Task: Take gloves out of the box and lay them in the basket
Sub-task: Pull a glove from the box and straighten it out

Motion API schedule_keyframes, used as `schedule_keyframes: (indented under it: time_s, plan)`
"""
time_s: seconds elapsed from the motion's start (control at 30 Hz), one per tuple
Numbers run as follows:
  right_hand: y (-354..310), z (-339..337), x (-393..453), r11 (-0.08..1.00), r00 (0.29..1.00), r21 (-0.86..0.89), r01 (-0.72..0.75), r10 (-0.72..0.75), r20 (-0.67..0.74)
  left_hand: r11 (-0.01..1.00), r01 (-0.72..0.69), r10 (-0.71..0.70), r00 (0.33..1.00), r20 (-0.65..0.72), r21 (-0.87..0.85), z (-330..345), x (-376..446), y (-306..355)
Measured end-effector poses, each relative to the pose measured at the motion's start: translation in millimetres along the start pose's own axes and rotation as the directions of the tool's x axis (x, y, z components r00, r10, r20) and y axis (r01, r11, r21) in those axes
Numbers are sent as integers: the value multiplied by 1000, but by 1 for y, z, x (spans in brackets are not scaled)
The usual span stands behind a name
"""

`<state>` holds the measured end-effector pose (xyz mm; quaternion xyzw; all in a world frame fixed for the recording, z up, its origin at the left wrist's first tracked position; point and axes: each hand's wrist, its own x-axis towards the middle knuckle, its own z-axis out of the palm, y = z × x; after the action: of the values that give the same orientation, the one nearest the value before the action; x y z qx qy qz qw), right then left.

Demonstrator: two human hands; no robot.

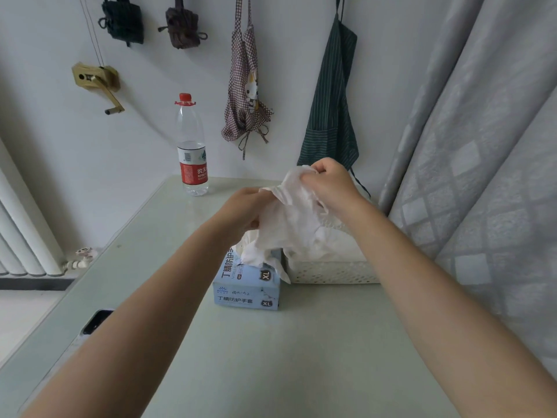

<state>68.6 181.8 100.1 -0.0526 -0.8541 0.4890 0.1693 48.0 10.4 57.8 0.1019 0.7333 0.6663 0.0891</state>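
A light blue glove box (pixel 246 289) stands in the middle of the table, with white gloves bulging from its top opening. Right beside it, to the right, sits a white perforated basket (pixel 334 273) with white gloves lying in it. Above the box and the basket's left end I hold up a crumpled white glove (pixel 294 220). My left hand (pixel 241 211) grips its left edge. My right hand (pixel 330 184) pinches its upper end, higher and further back. The glove's lower part hangs down to the box opening.
A plastic water bottle (pixel 192 146) with a red cap stands at the table's far edge. A dark phone (pixel 96 321) lies at the table's left edge. Aprons and bags hang on the wall behind. A grey curtain (pixel 482 176) runs along the right; a radiator (pixel 21 230) stands at the left.
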Motion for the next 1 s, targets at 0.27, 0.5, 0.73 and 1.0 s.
schedule_keyframes:
  time_s: [0.27, 0.5, 0.73, 1.0]
  plan:
    - [3, -12, -24, 965, 957, -85, 249, -231, 176, 824, 275, -311, 950, 10, -496, 14, 3, 5]
    - [7, -12, -35, 893, 909, -280, 351, -254, 329, 790, 304, -348, 937, 19, -533, 21, -1, 17]
    - [5, -21, -30, 953, 965, -187, 238, -211, 154, 936, 320, -342, 926, -158, -149, 19, -2, 13]
    - [-17, -22, -21, 996, 993, -30, 90, -87, 81, 967, -245, 239, 967, 85, 65, 34, -15, 34]
